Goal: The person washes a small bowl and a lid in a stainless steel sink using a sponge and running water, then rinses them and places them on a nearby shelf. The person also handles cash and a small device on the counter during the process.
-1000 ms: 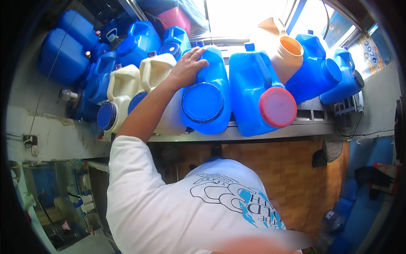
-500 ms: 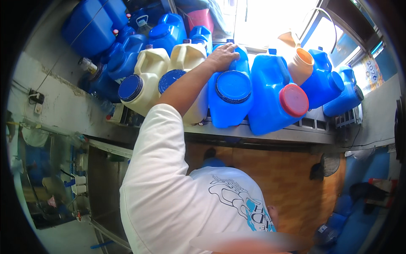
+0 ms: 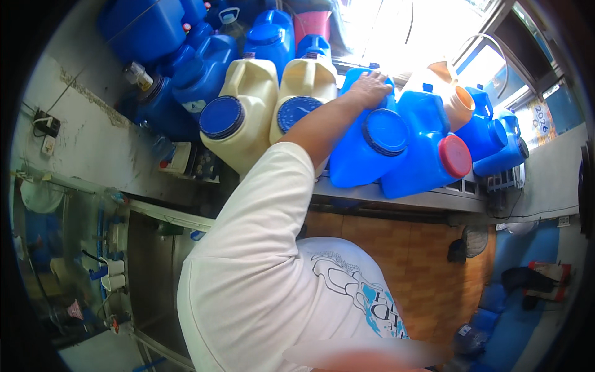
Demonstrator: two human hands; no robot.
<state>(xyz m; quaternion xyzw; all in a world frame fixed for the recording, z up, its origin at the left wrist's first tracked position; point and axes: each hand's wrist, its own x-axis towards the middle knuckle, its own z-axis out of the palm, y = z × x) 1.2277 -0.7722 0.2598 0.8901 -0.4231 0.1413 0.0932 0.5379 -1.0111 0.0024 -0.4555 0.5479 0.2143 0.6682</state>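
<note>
My left hand reaches across from the left and lies over the top handle of a blue plastic jug. Its fingers bend over the handle, which the hand mostly hides. This jug has a wide, ribbed dark-blue lid facing me. Close on its right leans a blue jug with a red lid. To the left stand two cream jugs with blue lids, one near my forearm and one farther left. My right hand does not show.
The jugs stand on a metal-edged counter below a bright window. More blue containers crowd the back left. An orange-mouthed container and further blue jugs stand at right. A tiled floor lies below; a glass tank-like case is at left.
The whole view has shifted, so the jugs appear farther right. My left hand stays on the same blue jug, which appears slightly more tilted.
</note>
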